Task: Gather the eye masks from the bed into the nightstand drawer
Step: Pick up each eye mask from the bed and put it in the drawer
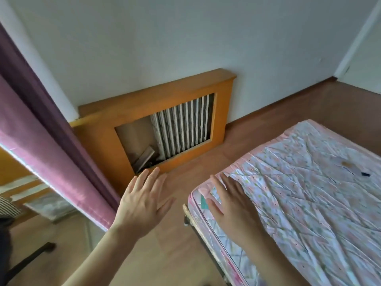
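Left hand point(142, 205): raised over the floor point(165, 254) beside the bed point(299, 203), palm down, fingers point(151, 178) straight and spread, holding nothing.
Right hand point(233, 205): palm down over the near corner of the bed, fingers point(224, 182) straight and close together, holding nothing; whether it touches the sheet cannot be told.
Eye masks: none can be made out. A small dark item point(365, 174) lies on the sheet well beyond the right hand, too small to identify.
Nightstand drawer: not in view.
Writing, labels: none legible.
Bed: mattress with pink edging under a creased, pale floral sheet point(309, 182).
Room: brown wood-look floor; white wall point(185, 38); orange wooden radiator cover point(165, 120) with white radiator fins point(185, 124) showing through its opening; purple curtain point(47, 131) at left.
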